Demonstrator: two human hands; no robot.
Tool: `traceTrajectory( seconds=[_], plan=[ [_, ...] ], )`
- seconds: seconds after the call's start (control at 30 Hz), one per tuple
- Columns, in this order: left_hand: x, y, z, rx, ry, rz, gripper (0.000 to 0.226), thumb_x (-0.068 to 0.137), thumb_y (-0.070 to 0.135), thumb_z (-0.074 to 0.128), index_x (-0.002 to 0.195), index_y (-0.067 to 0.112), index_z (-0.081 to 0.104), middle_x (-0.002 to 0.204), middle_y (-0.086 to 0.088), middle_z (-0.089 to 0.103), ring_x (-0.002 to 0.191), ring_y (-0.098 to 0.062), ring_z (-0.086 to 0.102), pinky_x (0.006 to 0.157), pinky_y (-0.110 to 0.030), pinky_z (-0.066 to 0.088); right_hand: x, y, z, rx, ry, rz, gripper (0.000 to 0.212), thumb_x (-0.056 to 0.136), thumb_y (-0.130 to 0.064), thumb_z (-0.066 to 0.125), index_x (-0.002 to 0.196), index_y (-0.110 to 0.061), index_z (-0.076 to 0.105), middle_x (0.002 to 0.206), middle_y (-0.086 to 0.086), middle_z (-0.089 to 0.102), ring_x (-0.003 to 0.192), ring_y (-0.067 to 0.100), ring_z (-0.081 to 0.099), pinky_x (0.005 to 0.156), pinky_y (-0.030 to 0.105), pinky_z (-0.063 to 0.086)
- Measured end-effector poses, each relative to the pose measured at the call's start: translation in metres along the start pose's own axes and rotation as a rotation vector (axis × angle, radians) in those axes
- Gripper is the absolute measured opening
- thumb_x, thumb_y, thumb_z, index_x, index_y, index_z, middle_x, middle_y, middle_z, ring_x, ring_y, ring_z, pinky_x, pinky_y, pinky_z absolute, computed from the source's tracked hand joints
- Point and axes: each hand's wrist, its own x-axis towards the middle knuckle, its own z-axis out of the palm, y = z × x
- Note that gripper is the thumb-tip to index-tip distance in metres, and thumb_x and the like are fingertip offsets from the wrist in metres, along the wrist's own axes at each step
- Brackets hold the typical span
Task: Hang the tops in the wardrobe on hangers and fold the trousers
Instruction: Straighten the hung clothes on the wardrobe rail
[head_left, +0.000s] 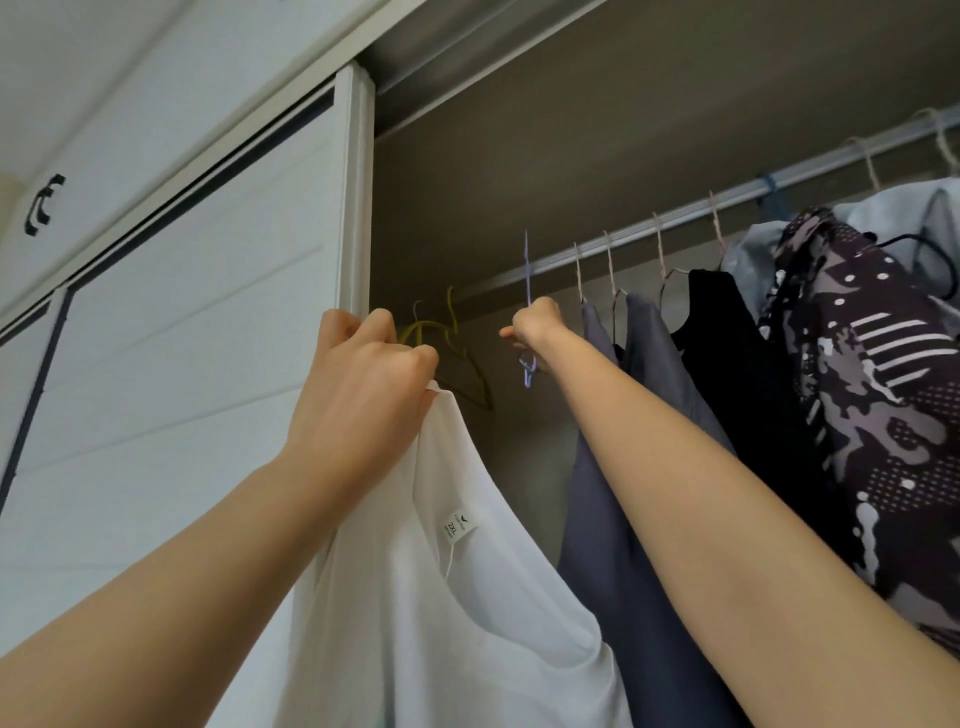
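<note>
we're on the hanging step here. our left grip (358, 374), at nine o'clock of centre, has its fingers curled tight round the shoulder of the white top (467, 571), which drapes down toward six o'clock in front of the open wardrobe, on no hanger yet. our right grip (537, 325), off at three o'clock of the left, is closed round the lilac hanger (528, 270). its hook points up by the rail (727, 200), and we can't tell if it's hooked on. next, we reckon, that hanger must slip into the neck opening, then go on the rail at nine o'clock of the grey tops (613, 519). the neck label (460, 524) reads "2xl"; the print above it is too small to read.
</note>
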Motion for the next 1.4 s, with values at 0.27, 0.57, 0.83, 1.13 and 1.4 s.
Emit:
traceTrajectory(
  seconds=[0.27, 0.57, 0.83, 1.13, 1.4],
  plan=[
    [0.000, 0.004, -0.007, 0.014, 0.010, 0.021, 0.015, 0.073, 0.016, 0.085, 0.075, 0.012, 0.071, 0.067, -0.008, 0.066, 0.072, -0.029, 0.057, 0.080, -0.041, 0.037, -0.040, -0.008, -0.003, -0.119, 0.031, -0.128, 0.034, 0.103, -0.016, 0.039, 0.132, -0.001, 0.045, 0.125, 0.018, 0.059, 0.097, 0.024, 0.060, 0.071, 0.031, 0.045],
    [0.006, 0.012, -0.033, -0.009, -0.146, -0.091, 0.008, 0.088, 0.021, 0.070, 0.089, 0.013, 0.073, 0.080, -0.008, 0.069, 0.082, -0.027, 0.054, 0.080, -0.038, 0.038, -0.187, -0.007, -0.048, 0.119, -0.013, -0.254, 0.019, 0.099, -0.014, 0.046, 0.117, -0.011, 0.048, 0.086, 0.002, 0.057, 0.068, 0.006, 0.053, 0.047, 0.010, 0.040],
    [0.006, 0.036, -0.089, -0.060, -0.227, -0.280, 0.020, 0.098, 0.027, 0.057, 0.108, 0.016, 0.069, 0.093, -0.005, 0.052, 0.085, -0.019, 0.037, 0.076, -0.031, 0.033, -0.237, 0.016, -0.106, 0.169, -0.100, -0.102, 0.011, 0.096, -0.008, 0.050, 0.104, -0.014, 0.054, 0.081, 0.004, 0.068, 0.072, 0.008, 0.064, 0.051, 0.006, 0.041],
    [-0.032, 0.065, -0.148, -0.072, -0.302, -0.427, 0.021, 0.099, 0.032, 0.053, 0.103, 0.016, 0.065, 0.093, -0.013, 0.069, 0.074, -0.031, 0.057, 0.068, -0.039, 0.053, -0.283, 0.044, -0.155, 0.365, -0.109, -0.221, 0.012, 0.097, -0.012, 0.055, 0.088, -0.019, 0.052, 0.059, -0.002, 0.061, 0.061, 0.012, 0.063, 0.075, 0.046, 0.060],
    [-0.069, 0.073, -0.187, -0.267, -0.325, -0.789, 0.015, 0.097, 0.029, 0.058, 0.096, 0.014, 0.061, 0.085, -0.009, 0.063, 0.079, -0.029, 0.056, 0.061, -0.034, 0.038, -0.324, 0.033, -0.179, 0.482, -0.200, -0.209, 0.025, 0.102, -0.024, 0.047, 0.086, -0.010, 0.058, 0.051, -0.006, 0.047, 0.048, 0.008, 0.048, 0.053, 0.035, 0.058]
  ],
)
